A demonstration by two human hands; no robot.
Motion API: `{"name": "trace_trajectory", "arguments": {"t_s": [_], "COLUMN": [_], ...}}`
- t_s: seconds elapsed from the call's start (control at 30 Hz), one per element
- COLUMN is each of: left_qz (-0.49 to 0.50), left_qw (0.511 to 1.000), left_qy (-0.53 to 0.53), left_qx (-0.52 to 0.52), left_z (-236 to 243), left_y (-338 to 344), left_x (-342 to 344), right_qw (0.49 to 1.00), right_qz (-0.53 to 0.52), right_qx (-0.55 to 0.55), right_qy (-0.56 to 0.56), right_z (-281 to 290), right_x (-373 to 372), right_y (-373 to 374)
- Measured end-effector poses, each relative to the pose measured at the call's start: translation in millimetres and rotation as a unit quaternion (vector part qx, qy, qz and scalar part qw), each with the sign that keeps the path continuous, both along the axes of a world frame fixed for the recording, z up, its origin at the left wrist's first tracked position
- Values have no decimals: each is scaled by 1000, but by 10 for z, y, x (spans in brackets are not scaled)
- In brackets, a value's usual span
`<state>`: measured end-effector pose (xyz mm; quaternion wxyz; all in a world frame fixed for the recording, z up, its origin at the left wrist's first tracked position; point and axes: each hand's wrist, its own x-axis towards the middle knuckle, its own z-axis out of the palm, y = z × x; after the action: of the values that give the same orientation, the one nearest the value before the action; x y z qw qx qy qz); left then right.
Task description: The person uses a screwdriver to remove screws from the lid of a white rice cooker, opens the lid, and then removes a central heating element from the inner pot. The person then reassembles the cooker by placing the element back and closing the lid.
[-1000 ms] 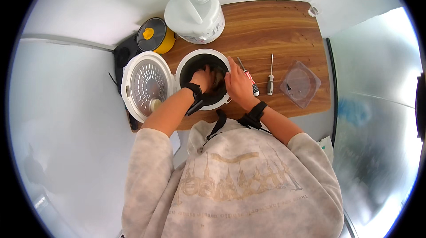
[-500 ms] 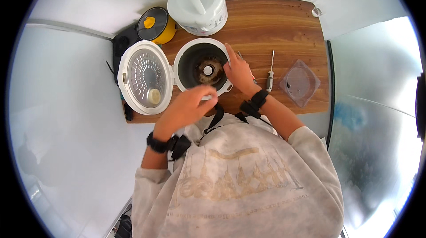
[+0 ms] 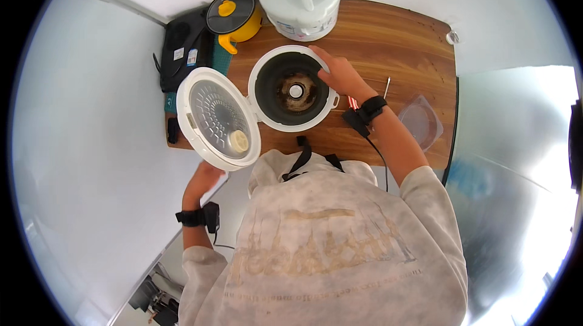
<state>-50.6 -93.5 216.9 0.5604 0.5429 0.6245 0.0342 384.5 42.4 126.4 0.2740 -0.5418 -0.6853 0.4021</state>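
A white rice cooker [image 3: 293, 126] stands on the wooden table with its lid [image 3: 199, 139] swung out to the left. No inner pot sits inside; brown stains surround the round centre piece [image 3: 296, 91] at the bottom. My right hand [image 3: 344, 75] grips the right side of the rim, thumb over the inner edge and fingers along the outside. Under the lid's lower edge is my left hand [image 3: 204, 179], its fingers hidden by the lid. The lid's metal inner plate carries a small pale round part [image 3: 238, 140].
Behind the cooker stand a larger white lidded appliance [image 3: 306, 7] and a yellow pot [image 3: 240, 22] with a dark lid. A black device [image 3: 182, 52] lies at the left. Right of my right arm are a screwdriver [image 3: 387, 86], partly covered, and a clear plastic tray [image 3: 422, 122].
My left hand has moved from the cooker's front rim down and left to beneath the lid. The cooker and lid have turned slightly. My right hand stays on the rim.
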Motion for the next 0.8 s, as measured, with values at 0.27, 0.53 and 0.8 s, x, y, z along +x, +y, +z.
{"name": "trace_trajectory", "arguments": {"t_s": [0.27,0.53,0.8], "left_qz": [190,317,276], "left_qw": [975,926,913], "left_qy": [-104,-199,-295], "left_qx": [38,-49,-62], "left_z": [-342,-532,-61], "left_y": [184,297,551], "left_x": [-211,-151,327], "right_qw": [995,991,988], "right_qz": [89,114,146], "right_qx": [-41,-66,-43], "right_qy": [20,18,34], "right_z": [32,23,96], "right_x": [-69,-127,-218], "right_y": [286,463,495]}}
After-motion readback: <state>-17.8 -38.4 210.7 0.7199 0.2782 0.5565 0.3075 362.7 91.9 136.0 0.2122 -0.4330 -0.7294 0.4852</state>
